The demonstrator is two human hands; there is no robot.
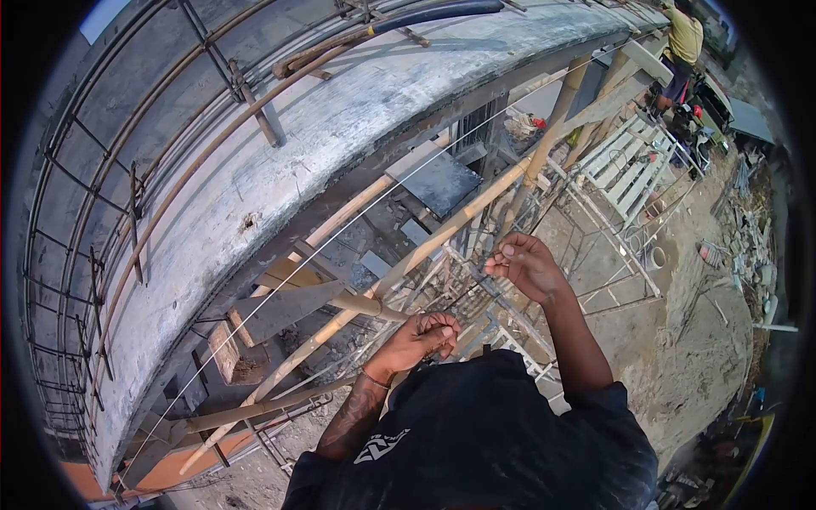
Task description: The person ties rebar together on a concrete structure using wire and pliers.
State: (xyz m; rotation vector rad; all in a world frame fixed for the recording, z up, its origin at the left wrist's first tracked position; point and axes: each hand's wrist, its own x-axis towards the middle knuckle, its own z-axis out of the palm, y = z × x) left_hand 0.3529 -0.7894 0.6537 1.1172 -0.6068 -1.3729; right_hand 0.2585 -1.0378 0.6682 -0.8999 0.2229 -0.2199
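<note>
My left hand (419, 342) is held low in front of my chest, its fingers curled inward and the thumb against them. Higher and further right, my right hand (524, 267) is raised, thumb and fingertips drawn together in a pinch. Anything held in either hand is too small to make out. Both hands are over a long bamboo pole (455, 228) that runs diagonally across the view. A taut white string (331, 235) stretches along the concrete slab's edge, beyond my hands.
A curved concrete slab (340, 127) spans the upper left, with a steel rebar cage (102, 157) along it. Scaffold frames (608, 217) and rubble lie far below. A slatted wooden panel (629, 161) rests at right. Another person in a yellow top (684, 36) stands at the upper right.
</note>
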